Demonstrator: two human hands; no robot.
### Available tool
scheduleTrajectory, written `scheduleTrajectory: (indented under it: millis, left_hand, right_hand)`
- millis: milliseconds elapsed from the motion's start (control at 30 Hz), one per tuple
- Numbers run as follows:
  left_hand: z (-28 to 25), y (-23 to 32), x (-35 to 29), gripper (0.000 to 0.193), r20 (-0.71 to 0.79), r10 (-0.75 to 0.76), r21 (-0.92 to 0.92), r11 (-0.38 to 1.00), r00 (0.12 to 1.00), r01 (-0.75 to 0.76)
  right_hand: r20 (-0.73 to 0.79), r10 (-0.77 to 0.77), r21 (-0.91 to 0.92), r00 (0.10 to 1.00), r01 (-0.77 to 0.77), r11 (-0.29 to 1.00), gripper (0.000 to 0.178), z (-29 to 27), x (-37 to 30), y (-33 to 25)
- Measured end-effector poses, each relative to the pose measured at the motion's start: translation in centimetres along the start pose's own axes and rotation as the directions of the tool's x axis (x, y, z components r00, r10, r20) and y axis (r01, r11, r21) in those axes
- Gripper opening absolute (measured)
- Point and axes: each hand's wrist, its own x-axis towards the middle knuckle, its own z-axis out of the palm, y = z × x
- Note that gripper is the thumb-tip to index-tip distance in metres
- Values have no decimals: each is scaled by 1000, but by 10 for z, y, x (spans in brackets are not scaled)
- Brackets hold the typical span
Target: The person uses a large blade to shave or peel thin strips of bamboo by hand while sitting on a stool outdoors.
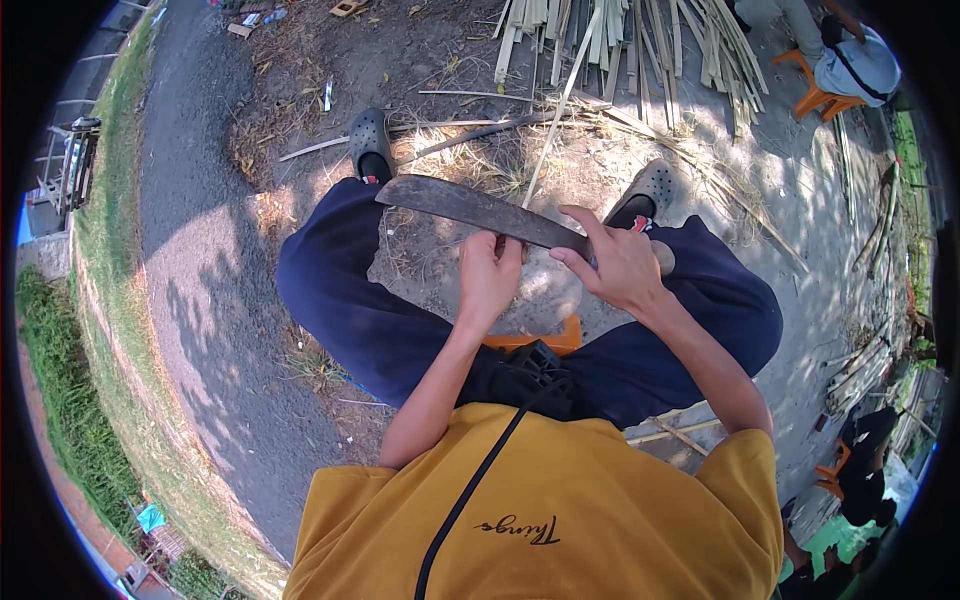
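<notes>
A dark-bladed machete (450, 208) lies crosswise in front of me, its broad tip to the left. My right hand (622, 268) is around its grip end, with the thumb and index finger spread along the blade's base; part of the pale handle (664, 257) shows beyond the hand. A long, thin bamboo strip (565, 95) runs from the far pile down to the blade, which covers its near part. Just below the blade's near edge, my left hand (490, 272) is pinched closed, in line with that strip. Its fingertips are close against the blade, and the strip's end is hidden.
Many split bamboo strips (610, 45) are heaped at the far side. A dark stick (480, 138) lies beyond my feet. An orange stool (572, 335) is beneath me. At far right, a person sits on another orange stool (815, 95); more people are at lower right. A road (200, 250) runs along the left.
</notes>
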Motion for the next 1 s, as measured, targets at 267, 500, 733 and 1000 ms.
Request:
scheduleTrajectory:
  millis: [267,500,733,1000]
  left_hand:
    - [5,5,0,19,-87,20,-2,1000,996,-21]
    - [4,17,-1,17,-172,271,173,955,947,-242]
    - [6,27,-27,17,-95,53,210,977,994,-32]
    - [-2,24,2,24,20,73,31,997,997,-74]
  right_hand:
    - [-42,-53,-67,998,50,996,68,-6,13,11]
    - [-76,-20,-27,997,18,999,62,-4,20,7]
    - [-90,330,233,940,-302,924,55,-37,39,27]
    - [-34,102,134,994,-97,986,60,-12,7,6]
